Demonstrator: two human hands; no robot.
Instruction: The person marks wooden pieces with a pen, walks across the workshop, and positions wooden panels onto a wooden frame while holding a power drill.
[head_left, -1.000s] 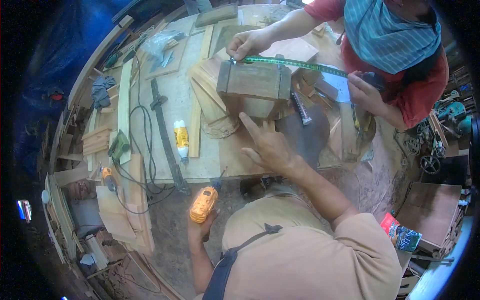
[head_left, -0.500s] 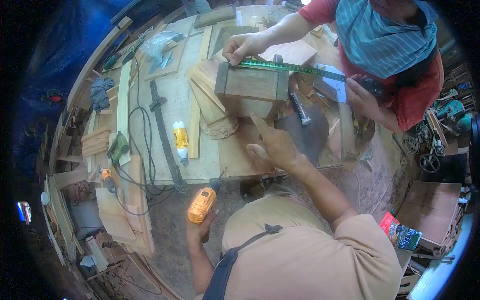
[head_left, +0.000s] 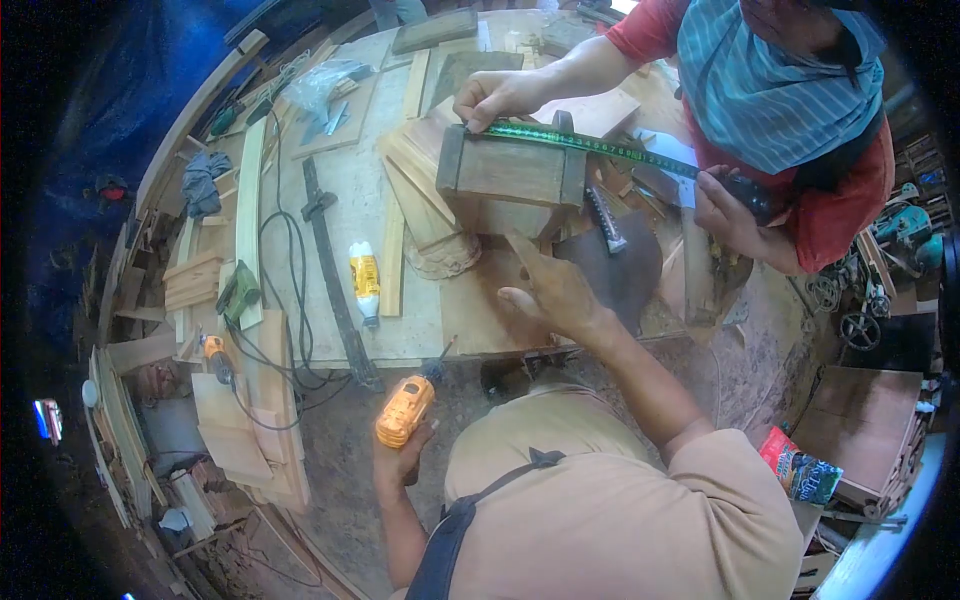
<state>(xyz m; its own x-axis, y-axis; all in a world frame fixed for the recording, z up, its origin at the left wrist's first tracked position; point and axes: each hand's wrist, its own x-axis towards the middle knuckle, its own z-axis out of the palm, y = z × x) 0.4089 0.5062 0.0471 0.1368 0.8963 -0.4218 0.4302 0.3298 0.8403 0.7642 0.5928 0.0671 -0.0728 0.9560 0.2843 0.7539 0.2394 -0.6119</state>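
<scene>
In my left hand (head_left: pixel 402 462) is a yellow cordless drill (head_left: pixel 404 412), held low in front of the table edge with its bit angled up toward the tabletop. My right hand (head_left: pixel 562 292) has its fingers stretched out, close to the near side of a wooden box (head_left: pixel 510 170), and holds nothing. Across the top of that box lies a green tape measure (head_left: pixel 570 140). A co-worker's hand (head_left: pixel 497 97) pins its end at the box's left corner, while the other hand (head_left: pixel 728 210) grips the tape's dark case.
A white-and-yellow bottle (head_left: pixel 364 283) lies on the worktable beside a long dark bar clamp (head_left: pixel 330 250). Pale boards (head_left: pixel 405 170) are stacked left of the box. Black cables (head_left: pixel 290 290) run down the left side. A tube (head_left: pixel 606 220) lies right of the box.
The co-worker's upper body and the tape's case end have shifted slightly right and down. My left hand still holds the drill; my right hand has barely moved.
</scene>
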